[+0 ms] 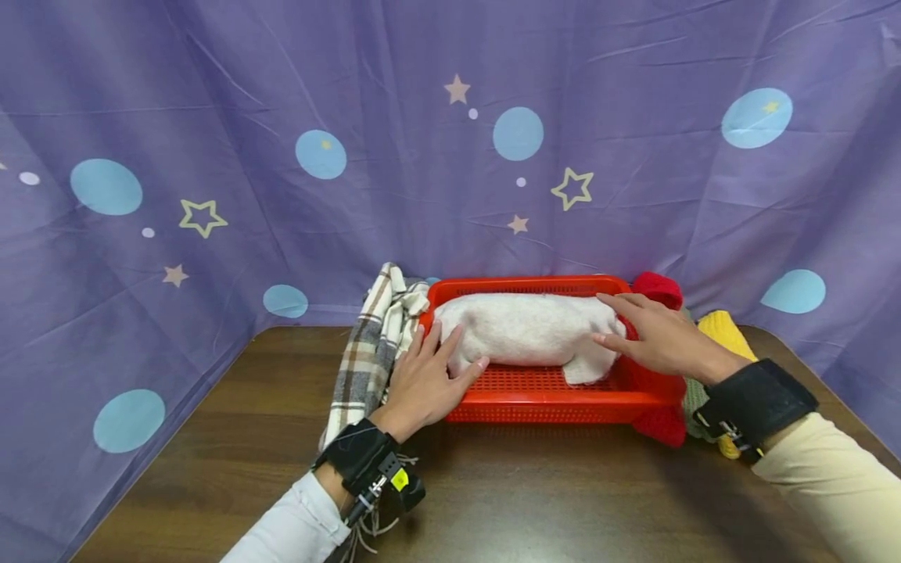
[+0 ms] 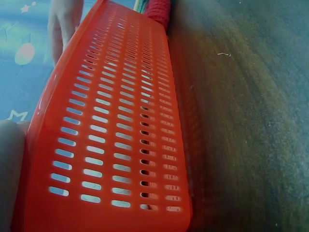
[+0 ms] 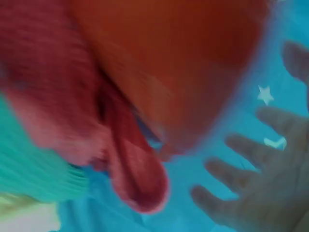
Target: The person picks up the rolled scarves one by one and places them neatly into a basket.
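A long white cloth bundle (image 1: 524,324) lies lengthwise in a red plastic basket (image 1: 549,400) with slotted walls. One flap of it hangs toward the basket's front right. My left hand (image 1: 431,379) is over the basket's left end, fingers spread and fingertips at the bundle's left end. Over the right end, my right hand (image 1: 655,332) has its fingers extended, tips at the bundle's right end. Whether either hand presses on the cloth cannot be told. In the right wrist view, the right hand's spread fingers (image 3: 241,145) hold nothing; that view is blurred.
A plaid scarf (image 1: 359,360) with fringe lies along the basket's left side. At the right are a red knitted cloth (image 1: 658,289), a green knitted cloth (image 3: 38,159) and a yellow cloth (image 1: 725,332). Behind the brown wooden table (image 1: 563,485) hangs a purple curtain (image 1: 422,195).
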Tool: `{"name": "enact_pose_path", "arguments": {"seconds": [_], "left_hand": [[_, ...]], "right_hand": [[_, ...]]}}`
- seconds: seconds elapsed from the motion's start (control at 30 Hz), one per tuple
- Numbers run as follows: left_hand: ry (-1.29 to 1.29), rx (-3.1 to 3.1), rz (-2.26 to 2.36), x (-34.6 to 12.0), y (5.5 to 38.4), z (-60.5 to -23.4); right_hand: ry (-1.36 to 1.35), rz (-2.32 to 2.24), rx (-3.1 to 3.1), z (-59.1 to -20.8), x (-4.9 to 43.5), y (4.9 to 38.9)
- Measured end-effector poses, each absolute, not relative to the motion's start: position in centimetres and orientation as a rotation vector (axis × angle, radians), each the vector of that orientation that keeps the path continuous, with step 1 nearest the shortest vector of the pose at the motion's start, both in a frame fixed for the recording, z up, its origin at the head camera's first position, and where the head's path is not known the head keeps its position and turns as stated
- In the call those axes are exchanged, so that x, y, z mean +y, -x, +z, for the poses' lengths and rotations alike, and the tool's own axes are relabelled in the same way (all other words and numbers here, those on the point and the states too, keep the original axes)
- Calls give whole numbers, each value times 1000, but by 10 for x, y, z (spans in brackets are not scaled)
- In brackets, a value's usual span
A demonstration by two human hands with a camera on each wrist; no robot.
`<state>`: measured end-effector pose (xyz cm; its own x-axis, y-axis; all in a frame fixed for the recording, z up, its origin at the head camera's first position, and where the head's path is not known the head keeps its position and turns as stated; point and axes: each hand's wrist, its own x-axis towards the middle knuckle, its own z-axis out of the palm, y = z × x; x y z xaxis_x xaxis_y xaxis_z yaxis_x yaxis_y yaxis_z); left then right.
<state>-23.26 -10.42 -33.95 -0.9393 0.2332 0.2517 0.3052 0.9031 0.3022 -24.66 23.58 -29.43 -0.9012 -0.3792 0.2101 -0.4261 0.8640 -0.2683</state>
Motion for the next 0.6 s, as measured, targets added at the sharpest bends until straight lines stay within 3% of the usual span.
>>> {"name": "enact_pose_path", "arguments": {"seconds": [0.27, 0.6], "left_hand": [[414, -2848, -494, -104, 231, -342], [528, -2790, -457, -109, 231, -345]], "right_hand": [[-486, 544, -2762, -342, 240, 217], [-433, 421, -2757, -355, 235, 205]]}}
